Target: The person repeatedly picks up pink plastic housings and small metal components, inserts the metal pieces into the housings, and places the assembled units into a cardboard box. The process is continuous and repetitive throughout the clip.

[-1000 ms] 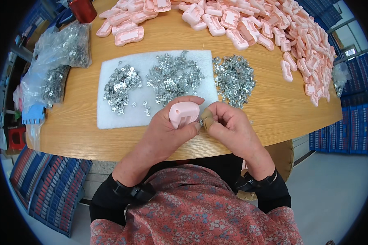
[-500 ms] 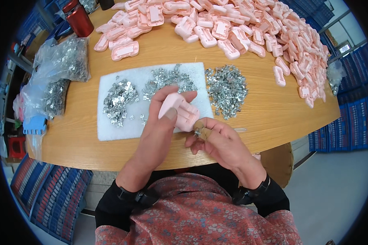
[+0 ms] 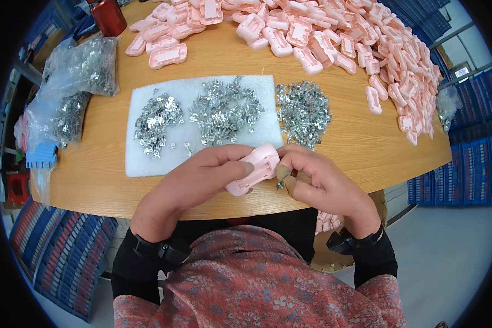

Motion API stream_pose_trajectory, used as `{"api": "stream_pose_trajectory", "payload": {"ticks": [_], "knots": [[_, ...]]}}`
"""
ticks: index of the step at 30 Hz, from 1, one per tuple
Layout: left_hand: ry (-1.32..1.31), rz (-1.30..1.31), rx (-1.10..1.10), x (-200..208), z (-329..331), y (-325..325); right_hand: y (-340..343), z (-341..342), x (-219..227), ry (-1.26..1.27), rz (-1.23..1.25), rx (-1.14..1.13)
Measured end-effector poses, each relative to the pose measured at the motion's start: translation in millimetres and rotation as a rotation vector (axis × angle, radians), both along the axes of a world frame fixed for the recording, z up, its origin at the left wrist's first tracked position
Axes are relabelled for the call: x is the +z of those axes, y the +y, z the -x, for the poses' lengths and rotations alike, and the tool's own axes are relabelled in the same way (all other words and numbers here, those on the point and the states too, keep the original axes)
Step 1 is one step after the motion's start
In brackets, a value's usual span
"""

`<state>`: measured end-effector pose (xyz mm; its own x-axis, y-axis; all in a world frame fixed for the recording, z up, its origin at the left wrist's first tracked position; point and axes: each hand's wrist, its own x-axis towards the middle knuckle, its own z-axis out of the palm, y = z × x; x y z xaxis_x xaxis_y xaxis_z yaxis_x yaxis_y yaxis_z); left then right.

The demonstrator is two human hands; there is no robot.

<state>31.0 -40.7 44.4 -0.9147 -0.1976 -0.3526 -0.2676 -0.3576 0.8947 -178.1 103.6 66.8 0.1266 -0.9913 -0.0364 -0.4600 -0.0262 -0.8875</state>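
Observation:
My left hand [image 3: 210,174] grips a pink plastic casing [image 3: 261,170] just above the table's near edge, its hollow, battery-bay-like side facing up. At the casing's right end is my right hand [image 3: 325,183], with tan coverings on the thumb and a finger. Pinched in those fingertips are small metal contact pieces [image 3: 280,185]; their exact number is hidden. Beyond my hands lies a white foam sheet [image 3: 139,168] bearing a left pile of flat metal contacts [image 3: 158,123] and a middle pile of metal contacts [image 3: 224,112]. Right of the sheet, another metal pile [image 3: 304,115] rests on the wood.
A large heap of pink casings [image 3: 311,52] covers the table's far and right side. At left lie clear bags of metal parts [image 3: 95,71], a blue plastic piece [image 3: 41,157] and a red bottle [image 3: 108,19]. Below the near edge, a carton [image 3: 333,254] sits beside more pink parts [image 3: 327,221].
Both hands have come nearer to me, and the casing has turned to a different slant. My left hand no longer covers the middle pile. Metal pieces stay in my right fingers.

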Motion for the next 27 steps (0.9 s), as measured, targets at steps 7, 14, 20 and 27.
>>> {"api": "stream_pose_trajectory", "payload": {"ticks": [7, 14, 20, 27], "knots": [[0.077, -0.342, 0.089, -7.0, 11.8, 14.2, 11.3, -11.7, -0.3, -0.118, -0.044, -0.222], [0.051, -0.496, 0.262, -12.9, 11.7, 32.8, 6.7, -27.3, -26.6, 0.167, 0.313, -0.363], [0.047, -0.533, 0.282, -20.7, 11.6, 38.7, 3.9, -41.3, -43.4, 0.314, 0.381, -0.415], [0.066, -0.414, 0.28, -31.7, 11.5, 42.3, 4.8, -45.1, -47.6, 0.526, 0.44, -0.397]]}}
